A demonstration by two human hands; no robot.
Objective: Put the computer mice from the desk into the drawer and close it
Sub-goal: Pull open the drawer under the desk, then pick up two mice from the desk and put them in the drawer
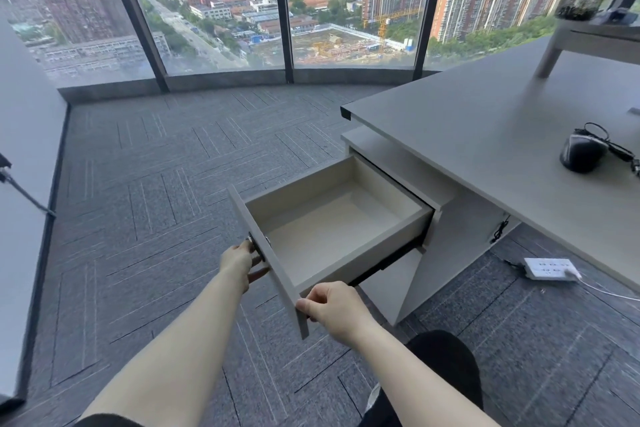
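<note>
Below the desk (485, 135) edge, left hand (239, 262) and right hand (332, 303) grip the open drawer (277, 263) front, apparently empty inside.

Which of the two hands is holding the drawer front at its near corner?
The right hand: it grips the near corner of the drawer front. The left hand is at the middle of the front, by the lock.

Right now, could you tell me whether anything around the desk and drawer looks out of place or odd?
Nothing looks damaged or spilled. The drawer is pulled open and empty, with both hands on its front panel. One black mouse sits on the desk, its cable loosely tangled beside it. A white power strip lies on the carpet.
</note>
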